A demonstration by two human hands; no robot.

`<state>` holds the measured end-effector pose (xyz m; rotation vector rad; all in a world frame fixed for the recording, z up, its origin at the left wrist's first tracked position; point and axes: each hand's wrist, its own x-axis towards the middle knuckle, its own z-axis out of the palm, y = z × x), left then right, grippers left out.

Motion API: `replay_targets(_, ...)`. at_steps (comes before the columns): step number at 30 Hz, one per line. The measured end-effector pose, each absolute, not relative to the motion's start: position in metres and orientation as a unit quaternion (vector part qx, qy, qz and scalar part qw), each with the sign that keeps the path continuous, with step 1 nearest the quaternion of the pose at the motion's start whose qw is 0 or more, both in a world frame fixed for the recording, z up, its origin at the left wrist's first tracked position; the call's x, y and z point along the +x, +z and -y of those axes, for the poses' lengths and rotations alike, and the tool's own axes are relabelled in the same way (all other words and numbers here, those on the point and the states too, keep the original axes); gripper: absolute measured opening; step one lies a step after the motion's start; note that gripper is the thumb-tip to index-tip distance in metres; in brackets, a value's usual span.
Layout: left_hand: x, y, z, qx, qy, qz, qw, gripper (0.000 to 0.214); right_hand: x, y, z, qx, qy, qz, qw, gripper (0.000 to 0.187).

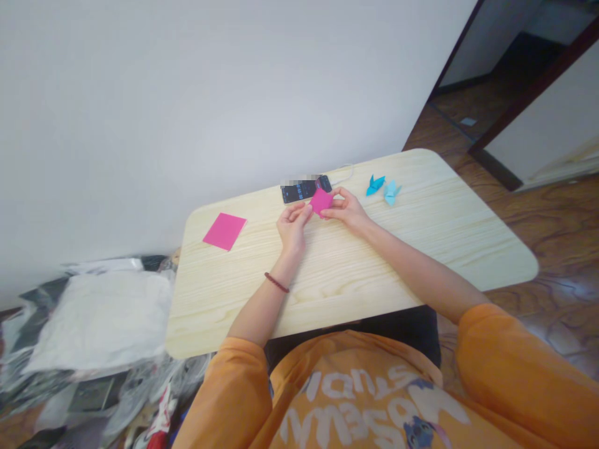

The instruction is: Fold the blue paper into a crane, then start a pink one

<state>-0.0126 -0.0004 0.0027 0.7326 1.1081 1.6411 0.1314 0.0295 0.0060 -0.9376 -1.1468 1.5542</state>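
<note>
**Figure.** The pink folded paper (321, 201) is held over the far part of the surface (355, 280), between the left hand (294, 226) and the right hand (344, 209). The left fingers (300, 213) are clamped on the paper's near side, and the right fingers (335, 199) are clamped on its right side. Just beyond the paper lies a black phone (304, 190), with a white cable (344, 171) leading from it. To the right of the paper, near it, stand two blue paper birds (375, 185) (390, 192), side by side. To the left, well apart, lies a flat pink paper sheet (224, 231). Nearer than the paper, a dark red bead bracelet (276, 282) circles the left wrist, and an orange shirt (374, 399) covers the person's torso. Further left, beyond the surface's edge, lies a white plastic-wrapped bundle (98, 321).
</note>
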Motion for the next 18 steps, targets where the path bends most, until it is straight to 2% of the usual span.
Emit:
replay_targets(7,-0.015,-0.002,-0.003,0.294,0.676,-0.459,0.496,0.040,0.131,0.005,-0.028,-0.381,0.656,0.472,0.449,0.074)
replay_targets(18,-0.009,0.009,0.001,0.225,0.719,-0.421,0.505,0.040,0.131,0.006,-0.034,-0.371,0.669,0.464,0.447,0.068)
